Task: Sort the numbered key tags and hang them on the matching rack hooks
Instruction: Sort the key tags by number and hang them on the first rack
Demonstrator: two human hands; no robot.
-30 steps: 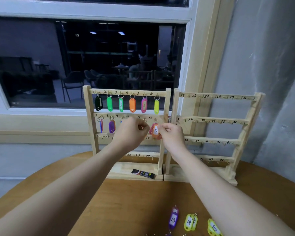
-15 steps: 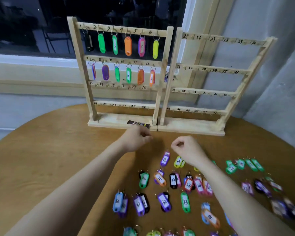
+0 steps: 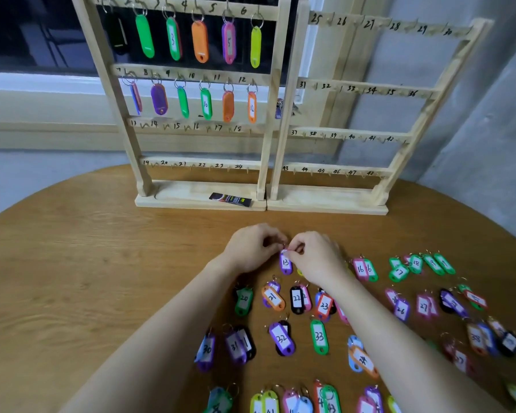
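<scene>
Nearest the camera, loose key tags [image 3: 319,336] lie spread across the wooden table [image 3: 72,278], numbers in the twenties and thirties face up. Just beyond them, both hands meet over the purple tag 13 [image 3: 285,263], which lies at twelve o'clock from the tag marked 22. The left hand [image 3: 251,248] and right hand [image 3: 316,257] have fingers curled in, pinching at the small metal ring on top of that tag. It looks light, rigid plastic, a bit slick; the ring is the sensible place to hold, since it must slip over a hook. Farther off, the left rack [image 3: 197,198] has rows one and two filled; the hook under 13 [image 3: 143,125] stands bare. The right rack [image 3: 340,84] at one o'clock holds nothing.
</scene>
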